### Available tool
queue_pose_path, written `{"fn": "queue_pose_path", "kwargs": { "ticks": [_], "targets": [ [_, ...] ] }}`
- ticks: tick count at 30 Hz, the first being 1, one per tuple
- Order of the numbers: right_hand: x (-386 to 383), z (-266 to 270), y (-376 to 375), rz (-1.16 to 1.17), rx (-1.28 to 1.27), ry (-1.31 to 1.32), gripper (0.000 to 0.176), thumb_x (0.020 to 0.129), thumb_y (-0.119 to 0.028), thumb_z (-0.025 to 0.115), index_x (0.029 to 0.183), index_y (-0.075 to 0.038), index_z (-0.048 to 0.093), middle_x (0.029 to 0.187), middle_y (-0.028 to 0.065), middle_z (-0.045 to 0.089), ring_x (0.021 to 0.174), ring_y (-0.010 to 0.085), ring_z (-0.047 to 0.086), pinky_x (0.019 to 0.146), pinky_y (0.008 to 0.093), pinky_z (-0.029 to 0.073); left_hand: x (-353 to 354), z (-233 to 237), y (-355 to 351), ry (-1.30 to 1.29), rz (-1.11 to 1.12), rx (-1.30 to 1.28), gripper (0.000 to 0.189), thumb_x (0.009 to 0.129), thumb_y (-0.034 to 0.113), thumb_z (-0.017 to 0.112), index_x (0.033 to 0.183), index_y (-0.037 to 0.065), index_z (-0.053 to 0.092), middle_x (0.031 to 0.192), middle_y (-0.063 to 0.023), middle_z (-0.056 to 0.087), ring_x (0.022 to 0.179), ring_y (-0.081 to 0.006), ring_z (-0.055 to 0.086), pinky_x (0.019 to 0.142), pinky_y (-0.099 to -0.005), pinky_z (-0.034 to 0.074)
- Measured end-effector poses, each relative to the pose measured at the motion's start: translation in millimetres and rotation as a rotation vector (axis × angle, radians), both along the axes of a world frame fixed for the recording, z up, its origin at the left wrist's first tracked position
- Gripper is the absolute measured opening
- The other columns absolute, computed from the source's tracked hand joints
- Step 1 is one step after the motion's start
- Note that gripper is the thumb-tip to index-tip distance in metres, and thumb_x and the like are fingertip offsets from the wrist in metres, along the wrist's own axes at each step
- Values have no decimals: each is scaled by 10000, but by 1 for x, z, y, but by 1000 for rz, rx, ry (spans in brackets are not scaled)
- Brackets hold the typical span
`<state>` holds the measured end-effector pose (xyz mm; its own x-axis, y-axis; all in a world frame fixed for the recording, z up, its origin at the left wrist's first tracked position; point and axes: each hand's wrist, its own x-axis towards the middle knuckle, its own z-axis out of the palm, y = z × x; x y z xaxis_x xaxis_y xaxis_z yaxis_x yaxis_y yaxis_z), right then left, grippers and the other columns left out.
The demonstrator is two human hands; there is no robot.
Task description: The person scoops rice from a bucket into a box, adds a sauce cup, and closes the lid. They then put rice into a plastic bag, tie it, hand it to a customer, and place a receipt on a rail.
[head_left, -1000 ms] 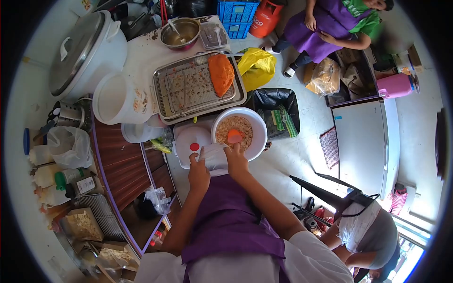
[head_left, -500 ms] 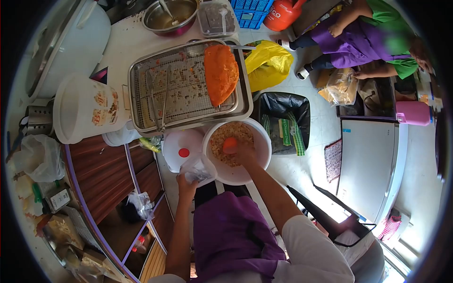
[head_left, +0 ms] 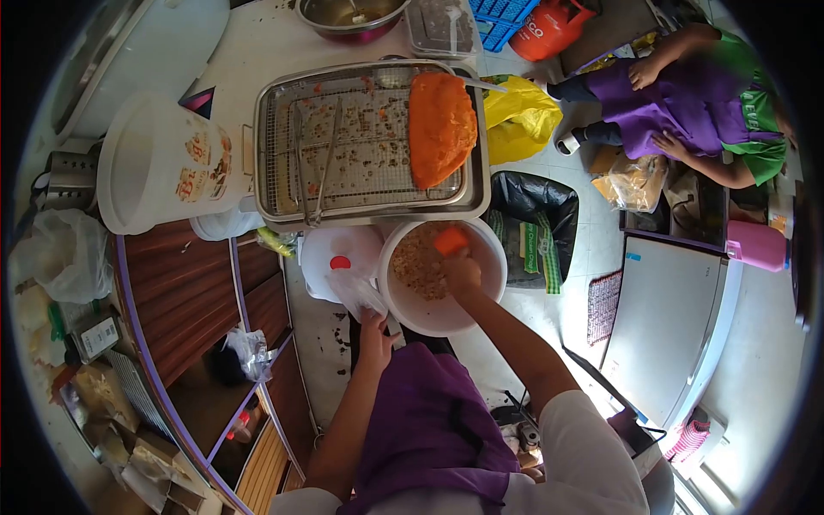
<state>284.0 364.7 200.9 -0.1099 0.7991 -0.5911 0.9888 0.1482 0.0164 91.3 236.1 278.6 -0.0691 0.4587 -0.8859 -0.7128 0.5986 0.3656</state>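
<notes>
A: Hand status?

B: Left hand (head_left: 375, 342), just below centre of frame: thin plastic bag (head_left: 359, 293) is being gripped in the fingers by its lower end. Right hand (head_left: 463, 276), right of centre: orange scoop (head_left: 451, 241) is being clutched.

A: Scoop location?

B: It is being held within the rim of the white bucket (head_left: 491, 296), near the upper edge of its opening. Crumbly tan mix (head_left: 414, 273) is being contained there. Whether mix is being touched by the scoop: cannot tell from this angle.

A: And the bag?

B: It is being held just left of the bucket, partly over a white lidded tub (head_left: 318, 262) marked with a red dot (head_left: 341, 263).

A: Above that?

B: Metal tray (head_left: 477, 193), upper centre. Orange slab (head_left: 442, 129) is being supported at its right end, metal tongs (head_left: 328, 163) at its left. Printed tub (head_left: 210, 163) is being kept at upper left, beside the tray.

A: Right side?

B: Bin (head_left: 569, 202) is being lined with black plastic, just right of the bucket. Yellow bag (head_left: 519, 120) is being seen above it. Upper right: purple apron (head_left: 631, 112) is being worn by another person.
</notes>
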Motion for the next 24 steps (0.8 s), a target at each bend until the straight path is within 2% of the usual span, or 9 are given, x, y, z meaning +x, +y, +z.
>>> {"fn": "queue_pose_path", "kwargs": {
  "ticks": [2, 3, 6, 9, 12, 15, 18, 21, 24],
  "targets": [
    [4, -14, -7, 48, -39, -173, 252, 815, -220, 586, 1000, -66, 662, 1196, 215, 517, 783, 320, 654, 624, 413, 544, 12, 1, -1, -136, 64, -18, 597, 941, 278, 442, 1458, 261, 144, 1506, -39, 151, 1403, -284, 122, 1018, -692, 187],
    [6, -22, -9, 72, -58, -261, 267, 821, -230, 582, 1015, -65, 663, 1196, 224, 514, 817, 314, 650, 620, 407, 542, 18, 1, -3, -123, 38, -6, 600, 967, 352, 422, 1459, 168, 133, 1488, -47, 168, 1390, -297, 146, 1022, -715, 182],
    [-3, -39, -32, 180, -102, -390, 362, 828, -285, 575, 1090, -50, 653, 1204, 218, 515, 930, 324, 611, 680, 421, 531, 36, -3, -2, -218, 124, -47, 537, 980, 340, 376, 1436, 128, 186, 1484, -72, 191, 1382, -316, 170, 1037, -691, 198],
    [-10, -49, -48, 324, -286, -310, 405, 824, -300, 566, 1098, -16, 656, 1145, 220, 575, 1041, 339, 569, 774, 437, 503, 46, -14, -7, -353, 219, 56, 488, 984, 330, 322, 1405, 90, 261, 1454, -105, 271, 1361, -329, 235, 1042, -652, 239],
    [-4, -60, -47, 57, -327, 14, 387, 800, -307, 576, 1042, -23, 680, 1068, 191, 633, 1055, 309, 576, 851, 395, 465, 42, -33, -15, -658, 326, 255, 434, 970, 274, 360, 1358, 79, 358, 1391, -124, 385, 1292, -307, 359, 1005, -565, 341],
    [-3, -62, -45, -304, -584, 487, 369, 787, -318, 579, 1011, -45, 687, 993, 163, 661, 1031, 267, 597, 849, 361, 460, 43, -52, -21, -726, 402, 354, 386, 966, 248, 345, 1276, 46, 452, 1298, -126, 485, 1214, -304, 443, 966, -486, 395],
    [-12, -54, -35, -339, -661, 606, 339, 786, -333, 586, 994, -86, 690, 969, 150, 665, 942, 269, 628, 836, 365, 468, 39, -59, -23, -645, 363, 450, 369, 976, 223, 308, 1241, 25, 472, 1271, -123, 508, 1180, -282, 473, 975, -426, 401],
    [-3, -46, -17, -388, -586, 768, 322, 785, -337, 590, 968, -92, 691, 908, 158, 664, 891, 288, 638, 809, 383, 477, 38, -45, -9, -544, 427, 232, 362, 978, 199, 301, 1242, 18, 470, 1280, -117, 501, 1189, -259, 466, 991, -390, 390],
    [-9, -35, -11, -444, -287, 548, 293, 801, -327, 573, 959, -114, 696, 881, 153, 658, 885, 303, 637, 805, 397, 483, 37, -34, -3, -596, 460, 257, 358, 977, 205, 313, 1242, 28, 478, 1287, -101, 502, 1197, -242, 459, 1017, -374, 363]
  ]
}}
